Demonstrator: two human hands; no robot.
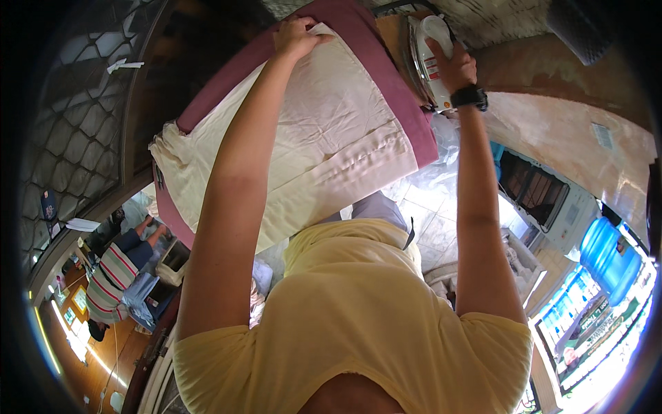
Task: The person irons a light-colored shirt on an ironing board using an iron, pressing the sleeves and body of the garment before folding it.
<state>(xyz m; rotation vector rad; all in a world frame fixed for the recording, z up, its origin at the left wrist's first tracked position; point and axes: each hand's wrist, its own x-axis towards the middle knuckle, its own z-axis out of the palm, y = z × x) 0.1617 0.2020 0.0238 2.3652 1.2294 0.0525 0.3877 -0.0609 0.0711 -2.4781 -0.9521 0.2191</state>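
Note:
A cream cloth (331,117) lies spread over a maroon-covered ironing board (386,83), its near side hanging over the edge toward my body. Small creases and a seam band run across it. At its far corner, my left hand (298,37) has its fingers closed on the cloth's edge. To the right, my right hand (455,67) is wrapped round the handle of a white clothes iron (431,76). The iron is at a brown rest surface (396,48) at the board's right end, away from the cloth. My palm hides part of the handle.
A dark metal lattice (83,103) stands left of the board. At lower left, a person in a striped shirt (114,276) is by a wooden table. On the right are a stained wall (552,117), a white appliance (558,200) and a blue water jug (610,259).

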